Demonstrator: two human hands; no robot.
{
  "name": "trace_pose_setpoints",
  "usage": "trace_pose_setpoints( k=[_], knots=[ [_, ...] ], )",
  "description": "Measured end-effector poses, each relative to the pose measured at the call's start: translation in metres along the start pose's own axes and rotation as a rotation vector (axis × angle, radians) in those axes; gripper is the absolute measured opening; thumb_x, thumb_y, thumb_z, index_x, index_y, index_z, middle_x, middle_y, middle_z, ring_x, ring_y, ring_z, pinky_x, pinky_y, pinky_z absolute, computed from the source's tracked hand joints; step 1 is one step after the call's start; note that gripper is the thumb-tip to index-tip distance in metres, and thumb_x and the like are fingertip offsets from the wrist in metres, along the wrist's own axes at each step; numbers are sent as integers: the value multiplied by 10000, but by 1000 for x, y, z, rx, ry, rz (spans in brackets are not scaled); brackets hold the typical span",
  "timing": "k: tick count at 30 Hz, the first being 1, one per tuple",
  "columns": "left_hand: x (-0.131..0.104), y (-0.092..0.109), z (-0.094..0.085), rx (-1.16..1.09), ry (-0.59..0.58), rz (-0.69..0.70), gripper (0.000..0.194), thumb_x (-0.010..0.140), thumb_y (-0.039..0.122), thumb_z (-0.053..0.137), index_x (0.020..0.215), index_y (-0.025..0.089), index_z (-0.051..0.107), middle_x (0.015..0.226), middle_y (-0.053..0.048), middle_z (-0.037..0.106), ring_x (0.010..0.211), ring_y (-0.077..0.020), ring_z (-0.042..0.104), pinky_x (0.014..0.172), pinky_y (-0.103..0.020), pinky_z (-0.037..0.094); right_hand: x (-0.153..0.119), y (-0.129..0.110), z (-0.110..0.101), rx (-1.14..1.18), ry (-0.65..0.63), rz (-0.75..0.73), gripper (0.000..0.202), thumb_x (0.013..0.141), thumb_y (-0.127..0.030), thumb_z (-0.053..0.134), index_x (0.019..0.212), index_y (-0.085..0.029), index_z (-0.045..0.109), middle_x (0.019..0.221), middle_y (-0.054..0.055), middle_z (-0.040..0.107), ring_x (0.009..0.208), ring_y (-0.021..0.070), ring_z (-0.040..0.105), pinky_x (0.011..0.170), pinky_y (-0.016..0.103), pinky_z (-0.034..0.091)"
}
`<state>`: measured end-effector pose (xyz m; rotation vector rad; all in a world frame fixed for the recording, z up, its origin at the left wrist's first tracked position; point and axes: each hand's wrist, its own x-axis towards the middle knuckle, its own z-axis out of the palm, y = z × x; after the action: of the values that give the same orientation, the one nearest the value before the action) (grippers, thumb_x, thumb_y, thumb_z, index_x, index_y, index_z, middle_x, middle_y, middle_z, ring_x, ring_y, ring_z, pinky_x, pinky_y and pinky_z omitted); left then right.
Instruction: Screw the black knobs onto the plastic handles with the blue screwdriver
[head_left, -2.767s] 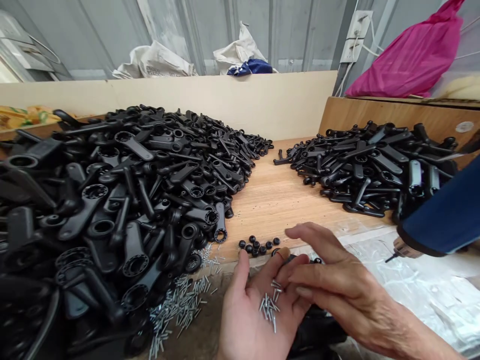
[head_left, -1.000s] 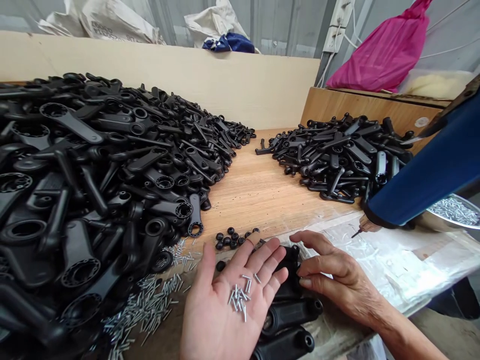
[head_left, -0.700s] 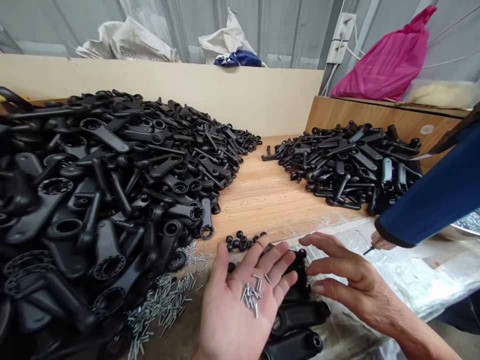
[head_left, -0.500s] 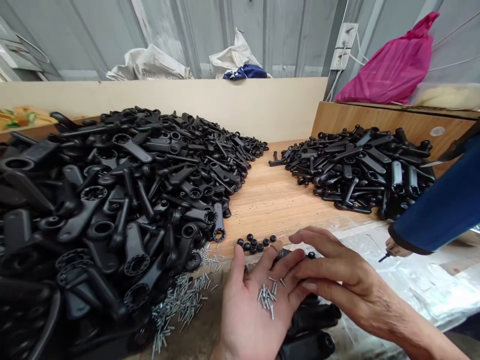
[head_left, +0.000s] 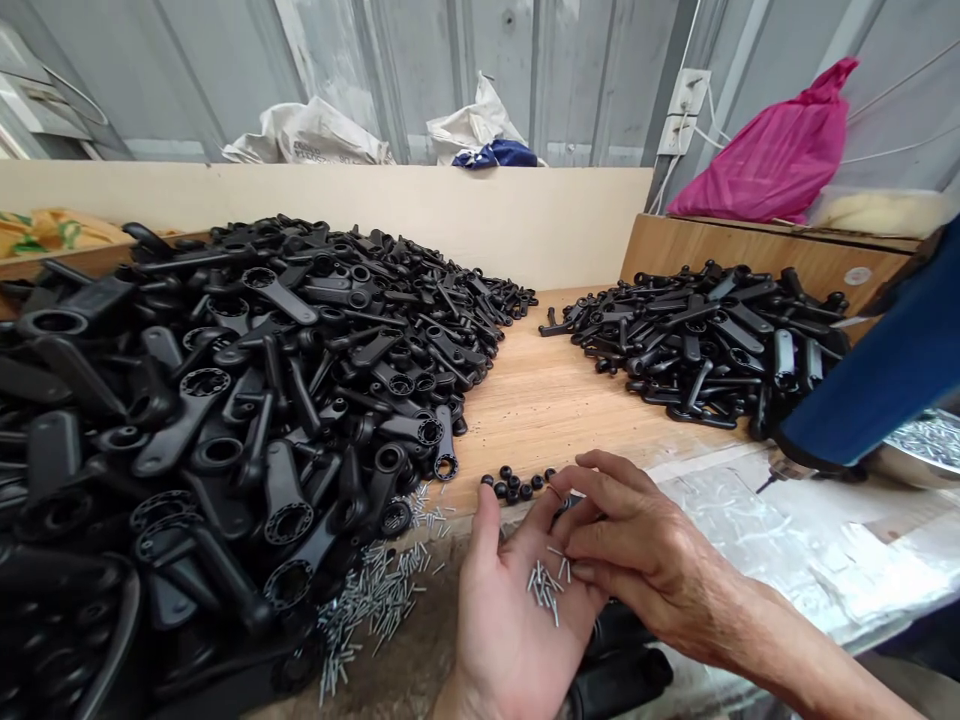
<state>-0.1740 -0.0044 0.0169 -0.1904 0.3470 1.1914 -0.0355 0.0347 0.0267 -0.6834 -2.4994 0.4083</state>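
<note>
My left hand is palm up and slightly cupped, with a small heap of thin metal pins lying on it. Over its fingers reaches my right hand, its thumb and fingertips drawn together at the edge of the heap; whatever is between them is too small to make out. Just beyond the hands sit several small round black caps. Black handle-like parts lie under and beside my hands, partly hidden. A loose scatter of more pins is on the bench to the left.
A large heap of black crank-shaped handles fills the left side. A smaller heap stands at the back right. On the right hangs a blue powered screwdriver, bit downward, near a metal bowl of small metal pieces.
My right hand has shifted left, its fingertips now closer to the pins on my left palm. The whole view has moved slightly, and the bowl at the right shows more.
</note>
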Motion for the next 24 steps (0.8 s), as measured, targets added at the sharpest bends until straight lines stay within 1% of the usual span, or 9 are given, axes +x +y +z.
trace_pose_setpoints(
  k=[2, 4, 6, 8, 9, 13, 16, 21, 24],
  knots=[
    [0, 1, -2, 9, 11, 8, 577, 958, 563, 329, 978, 67, 622, 815, -117, 662, 671, -161, 634, 625, -253, 482, 0, -2, -2, 42, 13, 11, 156, 858, -108, 526, 788, -174, 648, 1093, 89, 609, 1054, 237, 498, 972, 436, 431],
    [0, 1, -3, 38, 18, 27, 540, 971, 530, 326, 1014, 69, 605, 842, -133, 676, 698, -182, 660, 654, -280, 509, -2, -2, -8, 94, 68, 12, 158, 863, -93, 513, 795, -163, 637, 1109, 95, 612, 1083, 222, 510, 966, 398, 443],
    [0, -1, -2, 93, 69, 72, 545, 973, 521, 320, 1095, 53, 569, 966, -203, 676, 854, -267, 684, 753, -371, 537, -10, 1, -15, 121, 142, 32, 153, 871, -92, 511, 806, -164, 630, 1157, 98, 603, 1123, 207, 519, 963, 367, 446],
    [0, -3, 1, 162, 140, 136, 595, 966, 537, 307, 1176, 25, 526, 1085, -277, 638, 996, -352, 651, 824, -466, 532, -23, 5, -22, 110, 191, 93, 108, 872, -127, 548, 806, -175, 619, 1196, 91, 593, 1130, 199, 536, 960, 356, 447],
    [-1, -4, 3, 197, 165, 162, 629, 963, 549, 293, 1206, 11, 509, 1116, -300, 621, 1030, -377, 633, 836, -494, 530, -31, 8, -25, 96, 197, 133, 96, 870, -149, 566, 792, -180, 611, 1191, 86, 599, 1119, 199, 547, 955, 357, 451],
    [-3, -5, 7, 269, 196, 196, 715, 953, 579, 241, 1228, -21, 512, 1117, -310, 623, 1023, -395, 631, 813, -505, 552, -60, 17, -30, 64, 124, 260, 139, 871, -195, 571, 735, -181, 599, 1170, 89, 612, 1092, 212, 564, 902, 355, 476],
    [-2, -4, 6, 277, 200, 207, 720, 947, 586, 249, 1202, -18, 546, 1125, -304, 624, 1031, -393, 627, 820, -501, 555, -72, 20, -28, 59, 57, 272, 147, 880, -210, 557, 745, -177, 602, 1179, 107, 601, 1108, 221, 552, 897, 358, 476],
    [1, -5, 3, 275, 196, 219, 731, 936, 614, 254, 1061, 8, 643, 1139, -301, 620, 1044, -395, 620, 842, -508, 544, -73, 19, -25, 54, 18, 235, 157, 902, -195, 516, 763, -172, 587, 1184, 125, 582, 1129, 222, 524, 879, 352, 481],
    [0, -4, -1, 277, 129, 208, 740, 934, 624, 253, 998, 24, 682, 1159, -291, 615, 1067, -390, 609, 863, -499, 535, -69, 18, -24, 66, -28, 239, 161, 908, -182, 500, 765, -172, 573, 1202, 124, 568, 1142, 221, 508, 877, 352, 481]
  ],
)
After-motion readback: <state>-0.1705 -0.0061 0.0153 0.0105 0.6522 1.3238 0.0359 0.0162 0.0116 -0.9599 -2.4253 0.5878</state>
